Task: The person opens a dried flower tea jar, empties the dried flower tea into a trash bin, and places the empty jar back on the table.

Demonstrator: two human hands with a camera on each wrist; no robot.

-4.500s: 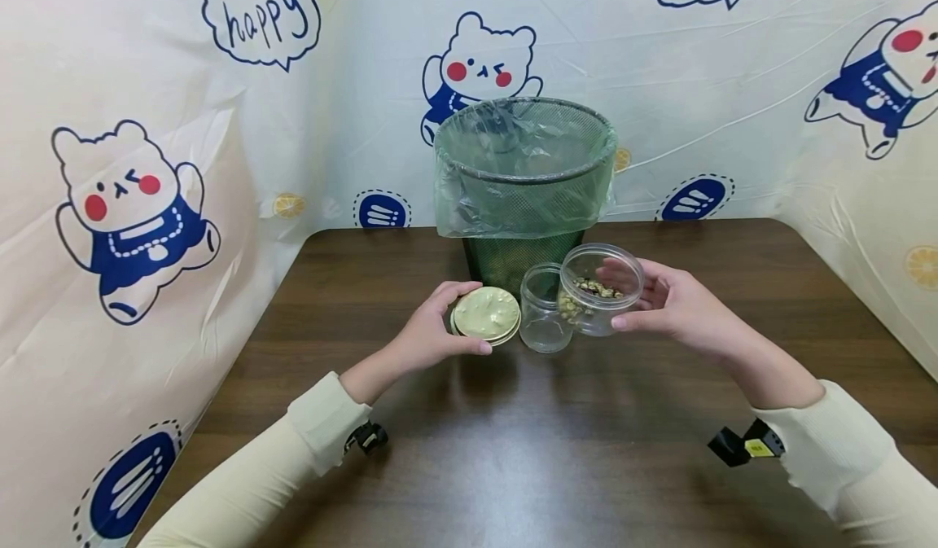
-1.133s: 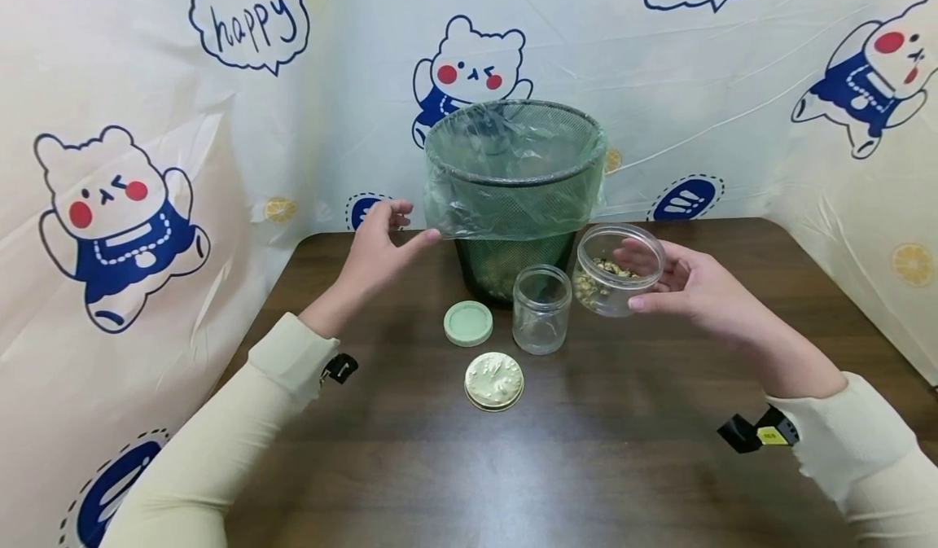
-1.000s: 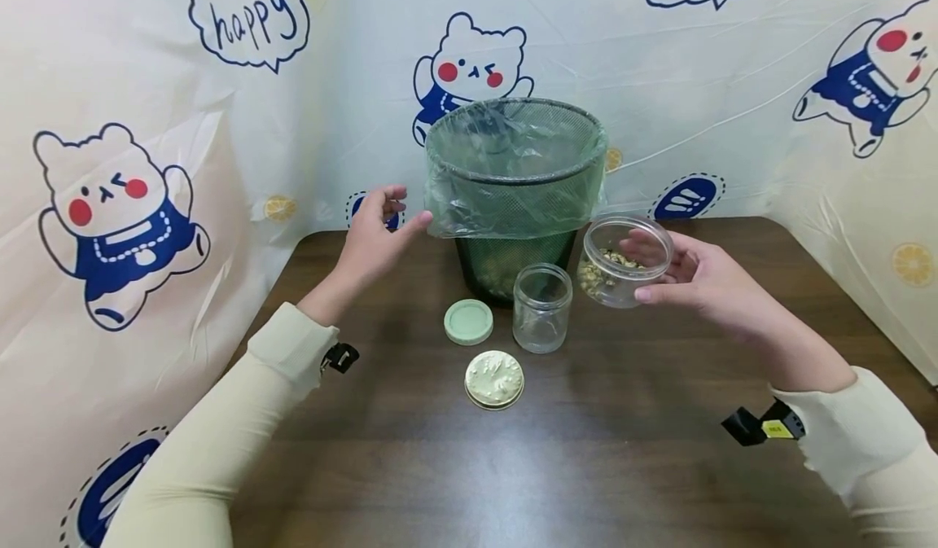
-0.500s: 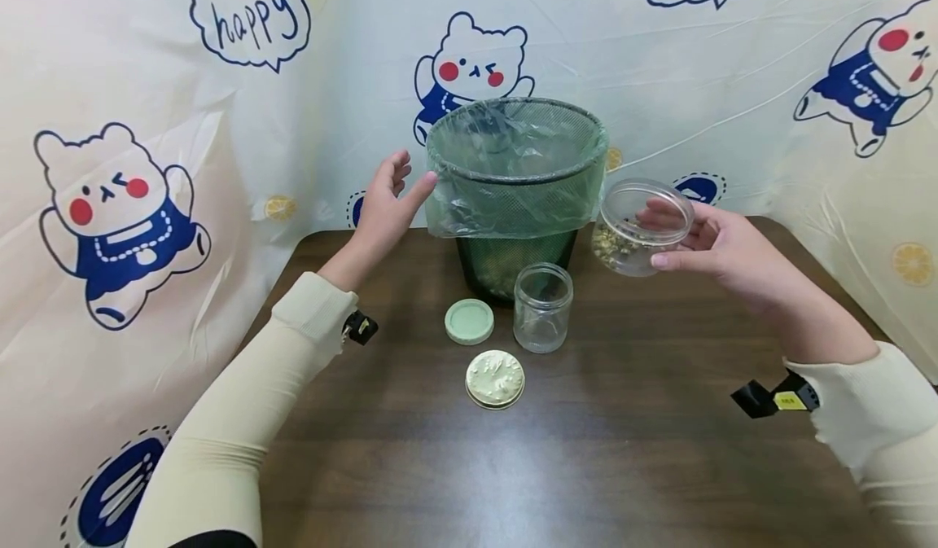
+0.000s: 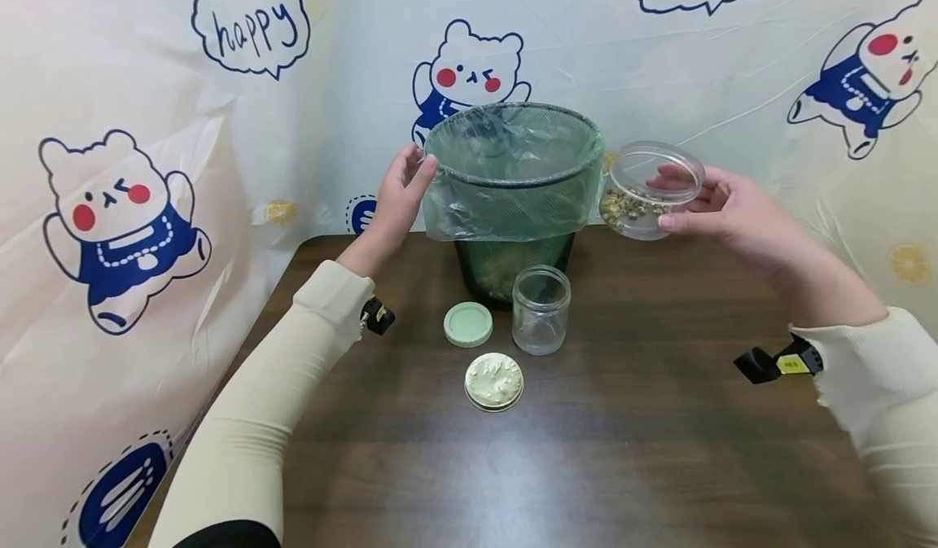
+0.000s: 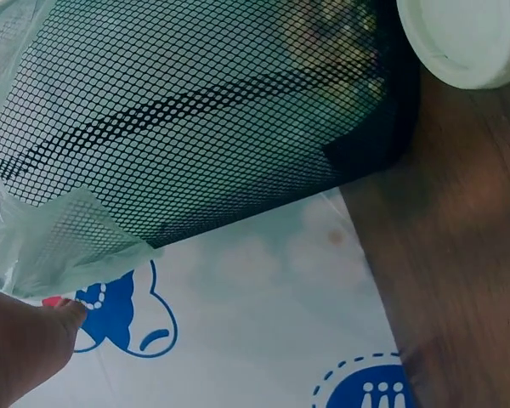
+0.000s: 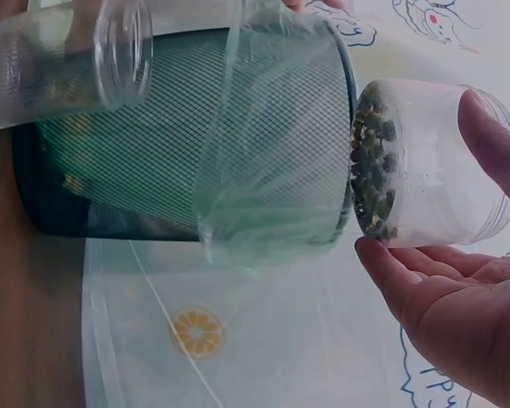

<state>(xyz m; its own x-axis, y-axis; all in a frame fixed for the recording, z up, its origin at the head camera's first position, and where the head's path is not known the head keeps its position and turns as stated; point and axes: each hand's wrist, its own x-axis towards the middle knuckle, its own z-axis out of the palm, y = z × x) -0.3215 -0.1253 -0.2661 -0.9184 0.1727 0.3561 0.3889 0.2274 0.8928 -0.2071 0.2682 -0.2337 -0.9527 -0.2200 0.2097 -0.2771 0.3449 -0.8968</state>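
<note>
My right hand (image 5: 747, 214) grips a clear wide-mouthed jar (image 7: 433, 161) by its side, thumb in front. Small dried flower buds (image 5: 633, 206) lie in the jar's bottom. It is raised beside the right side of a black mesh bin (image 6: 195, 110), close to the rim, its mouth tipped slightly toward me. A translucent green bag (image 5: 506, 206) lines the bin and folds over its rim. My left hand (image 5: 399, 198) is at the bin's left side, thumb and fingertips right by the bag-covered rim, fingers loosely bent. In the left wrist view only its thumb (image 6: 38, 340) shows.
An uncovered clear jar (image 5: 541, 320) stands in front of the bin. Left of it lies a pale green lid (image 5: 467, 325); nearer me, a gold lid (image 5: 494, 381) lies on the brown table (image 5: 623, 450). A cartoon-printed curtain (image 5: 352, 59) hangs close behind the bin.
The gold lid was set down from my left hand, which then rose to the bin's left rim. My right hand has lifted the jar of buds up and to the right, beside the bin.
</note>
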